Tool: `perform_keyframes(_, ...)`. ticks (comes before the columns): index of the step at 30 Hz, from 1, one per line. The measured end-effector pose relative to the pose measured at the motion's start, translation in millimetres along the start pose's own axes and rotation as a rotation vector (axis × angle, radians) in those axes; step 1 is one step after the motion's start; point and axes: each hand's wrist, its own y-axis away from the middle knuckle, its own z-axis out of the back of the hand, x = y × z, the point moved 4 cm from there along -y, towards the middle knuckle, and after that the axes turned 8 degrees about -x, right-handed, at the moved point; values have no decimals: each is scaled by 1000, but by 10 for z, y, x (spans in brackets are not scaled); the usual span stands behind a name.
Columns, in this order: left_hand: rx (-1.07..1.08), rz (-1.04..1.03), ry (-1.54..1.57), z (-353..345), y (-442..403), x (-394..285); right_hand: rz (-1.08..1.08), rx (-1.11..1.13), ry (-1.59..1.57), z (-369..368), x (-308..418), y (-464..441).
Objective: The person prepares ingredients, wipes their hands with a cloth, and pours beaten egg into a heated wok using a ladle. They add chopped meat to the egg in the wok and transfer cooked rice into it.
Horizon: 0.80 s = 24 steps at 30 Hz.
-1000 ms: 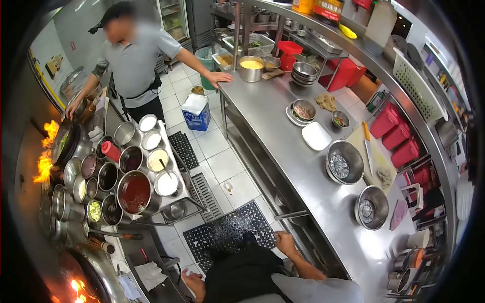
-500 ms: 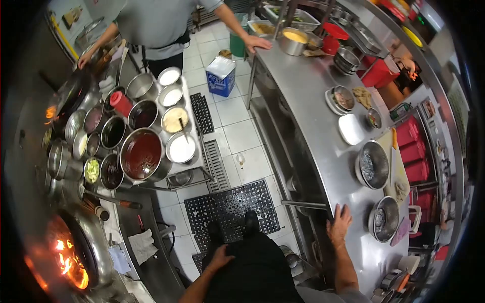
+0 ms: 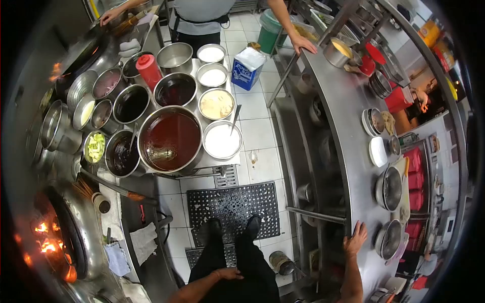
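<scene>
My left hand (image 3: 230,273) lies against my dark trousers (image 3: 247,288), holding nothing that I can see. My right hand (image 3: 356,238) rests on the edge of the steel counter (image 3: 336,126), fingers stretched out. Close to it on the counter stand two steel mixing bowls, a nearer bowl (image 3: 389,240) and a farther bowl (image 3: 389,188). Left of me a wok (image 3: 76,237) sits over a burner with orange flames (image 3: 48,242). A large pot of dark red sauce (image 3: 169,139) stands among several pots of sauces and powders.
A co-worker in a grey shirt (image 3: 202,17) stands ahead, one hand (image 3: 303,43) on the counter's far end. A blue tin (image 3: 247,70) stands on the tiled floor. Under my feet is a black rubber mat (image 3: 235,202). A ladle handle (image 3: 118,187) reaches toward the aisle.
My view has tilted and swung left, so the sauce pots appear larger and the counter sits farther right. My right hand stays on the counter edge and my left hand stays at my trousers.
</scene>
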Motion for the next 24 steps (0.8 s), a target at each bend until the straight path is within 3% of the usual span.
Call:
perform_keyframes(2, 2, -35, -26, 98, -2, -191, -19, 16, 19, -18, -22, -6)
perform_keyframes(5, 145, -284, 429, -115, -265, 115, -15, 9, 48, -44, -42, 5)
perform_keyframes(8, 232, -408, 264, -44, -202, -156, -25, 19, 56, -79, -71, 14)
perform_keyframes(11, 337, -55, 275, 120, -256, -314, -49, 53, 60, -17, -12, -18)
perform_keyframes(12, 232, -3, 116, 365, -68, -685, -47, 56, 56, -27, -19, -12)
perform_keyframes(15, -24, 304, 403, 462, -212, -520, -64, 75, 49, -39, -25, -14)
perform_keyframes(18, -394, 502, 1293, 197, -886, 617, -57, 77, 48, -39, -36, -25)
perform_keyframes(21, -673, 617, 1565, 273, -934, 1075, -43, 76, 49, 30, 6, -30)
perform_keyframes(24, -728, 617, 1535, 241, -918, 1211, -38, 62, 25, 62, 41, -35)
